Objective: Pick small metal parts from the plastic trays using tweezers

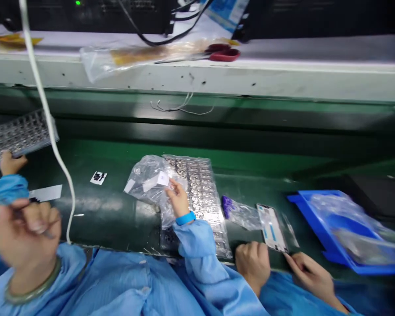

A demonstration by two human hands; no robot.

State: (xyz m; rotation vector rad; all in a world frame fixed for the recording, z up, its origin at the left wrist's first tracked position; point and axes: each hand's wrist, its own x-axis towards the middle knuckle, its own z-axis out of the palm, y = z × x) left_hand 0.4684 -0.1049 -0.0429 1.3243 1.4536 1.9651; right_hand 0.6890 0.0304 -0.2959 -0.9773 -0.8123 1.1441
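Observation:
My right hand (179, 199), with a blue band at the wrist, pinches a clear plastic bag (145, 173) near a small white label (163, 178). The bag lies partly over a clear tray (202, 188) holding rows of small metallic parts. Raised close to the camera at lower left is my left hand (31, 235), wearing a bangle; its fingers are curled in and smeared by motion. Whatever sits between those fingers, if anything, I cannot make out. A small white piece with black parts (98, 177) rests on the green bench between the two hands.
A co-worker's hand (12, 163) holds another parts tray (19, 134) at left. Another person's hands (253, 265) are at right by a white phone-sized panel (271, 227). A blue bin (311, 219) stands beyond. A white cable (49, 114) hangs down; scissors (224, 54) lie on the shelf.

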